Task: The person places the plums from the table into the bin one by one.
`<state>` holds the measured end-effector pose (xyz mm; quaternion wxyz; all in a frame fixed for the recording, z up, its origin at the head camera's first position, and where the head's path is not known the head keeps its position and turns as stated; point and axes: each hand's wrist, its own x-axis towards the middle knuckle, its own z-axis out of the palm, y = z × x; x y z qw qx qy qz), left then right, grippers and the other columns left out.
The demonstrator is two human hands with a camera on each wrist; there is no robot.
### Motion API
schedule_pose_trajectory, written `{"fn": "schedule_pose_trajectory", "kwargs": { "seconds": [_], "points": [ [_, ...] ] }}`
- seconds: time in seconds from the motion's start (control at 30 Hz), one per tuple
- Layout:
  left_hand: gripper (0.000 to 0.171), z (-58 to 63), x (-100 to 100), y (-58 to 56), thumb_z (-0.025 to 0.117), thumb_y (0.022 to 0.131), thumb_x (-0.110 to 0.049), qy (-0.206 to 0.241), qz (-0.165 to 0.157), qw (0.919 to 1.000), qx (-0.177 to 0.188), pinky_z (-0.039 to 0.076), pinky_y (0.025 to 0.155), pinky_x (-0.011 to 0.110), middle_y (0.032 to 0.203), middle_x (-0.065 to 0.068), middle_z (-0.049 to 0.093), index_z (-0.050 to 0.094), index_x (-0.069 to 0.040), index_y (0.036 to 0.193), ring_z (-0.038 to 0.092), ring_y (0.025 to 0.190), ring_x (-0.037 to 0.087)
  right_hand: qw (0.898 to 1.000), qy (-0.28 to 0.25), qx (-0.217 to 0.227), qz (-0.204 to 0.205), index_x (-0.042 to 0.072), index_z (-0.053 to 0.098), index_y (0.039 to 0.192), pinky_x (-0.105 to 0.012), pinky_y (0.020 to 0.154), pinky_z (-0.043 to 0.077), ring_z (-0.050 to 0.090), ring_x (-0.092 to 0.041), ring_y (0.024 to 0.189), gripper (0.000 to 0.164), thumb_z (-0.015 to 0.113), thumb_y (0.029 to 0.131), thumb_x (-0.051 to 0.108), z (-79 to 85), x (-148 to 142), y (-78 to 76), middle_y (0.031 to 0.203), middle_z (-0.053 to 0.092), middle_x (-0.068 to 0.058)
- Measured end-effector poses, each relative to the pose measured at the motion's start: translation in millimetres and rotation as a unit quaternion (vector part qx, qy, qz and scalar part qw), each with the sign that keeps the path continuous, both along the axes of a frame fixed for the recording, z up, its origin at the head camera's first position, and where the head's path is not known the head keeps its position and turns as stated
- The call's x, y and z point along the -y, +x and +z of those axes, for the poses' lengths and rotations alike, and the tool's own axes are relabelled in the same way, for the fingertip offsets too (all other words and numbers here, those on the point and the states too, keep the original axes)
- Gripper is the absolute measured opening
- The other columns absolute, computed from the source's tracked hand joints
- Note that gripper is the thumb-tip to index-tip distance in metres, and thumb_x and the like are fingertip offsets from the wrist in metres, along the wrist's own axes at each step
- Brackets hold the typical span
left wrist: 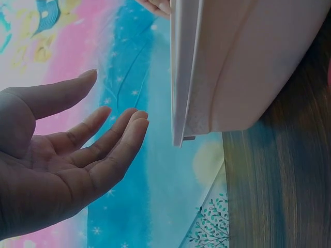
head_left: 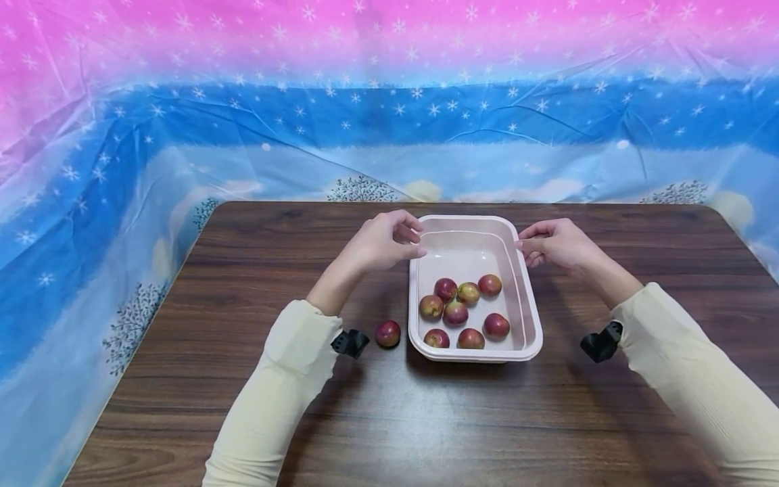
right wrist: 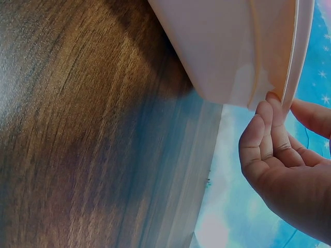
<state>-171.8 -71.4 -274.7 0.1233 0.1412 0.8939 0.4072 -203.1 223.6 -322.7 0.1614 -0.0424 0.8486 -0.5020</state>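
A pale pink plastic tub (head_left: 475, 355) stands on the table with several red and yellow-green plums (head_left: 456, 313) in it, mostly in its near half. One more plum (head_left: 387, 334) lies on the wood just left of the tub. My left hand (head_left: 389, 240) hovers by the far left of the rim; in the left wrist view its fingers are spread, with a gap between them and the tub (left wrist: 243, 67). On the other side my right hand (head_left: 556, 247) pinches the right rim, fingertips beneath the lip and thumb against it in the right wrist view.
The dark wood-grain table (head_left: 274, 270) reaches back to a pink and blue snowflake cloth (head_left: 389, 115) hung behind and at the sides. Black wrist devices (head_left: 351, 343) sit at both cream sleeves (head_left: 268, 392).
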Motion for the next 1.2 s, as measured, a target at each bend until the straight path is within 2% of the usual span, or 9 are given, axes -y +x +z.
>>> {"fn": "schedule_pose_trajectory", "kwargs": {
  "seconds": [0.63,0.9,1.2],
  "points": [
    [0.033,-6.4,22,4.6,0.068,0.083,-0.014,0.022,0.029,0.9993,0.010,0.049,0.074,0.034,0.108,0.013,0.062,0.056,-0.004,0.112,0.058,0.096,0.024,1.000,-0.010,0.003,0.002,-0.015,0.047,0.113,-0.036,0.067,0.052,0.059,-0.012,0.064,0.035,0.056,0.091,0.011,-2.1,0,-0.8,0.075,0.062,-0.004],
    [0.034,-15.3,30,7.3,0.067,0.083,-0.014,0.017,0.033,0.9992,0.012,0.044,0.084,0.036,0.107,0.012,0.063,0.056,-0.003,0.112,0.057,0.099,0.024,1.000,-0.010,0.003,-0.001,-0.015,0.047,0.113,-0.037,0.067,0.052,0.059,-0.012,0.064,0.035,0.056,0.091,0.010,-1.9,0,-0.8,0.075,0.062,-0.004],
    [0.034,-25.5,35,10.8,0.068,0.082,-0.015,0.011,0.036,0.9990,0.025,0.044,0.084,0.037,0.106,0.011,0.063,0.056,-0.004,0.112,0.057,0.098,0.024,1.000,-0.010,0.003,-0.001,-0.015,0.048,0.113,-0.036,0.067,0.052,0.059,-0.012,0.064,0.035,0.056,0.091,0.010,-2.0,0,-0.5,0.075,0.062,-0.004]
  ]
}}
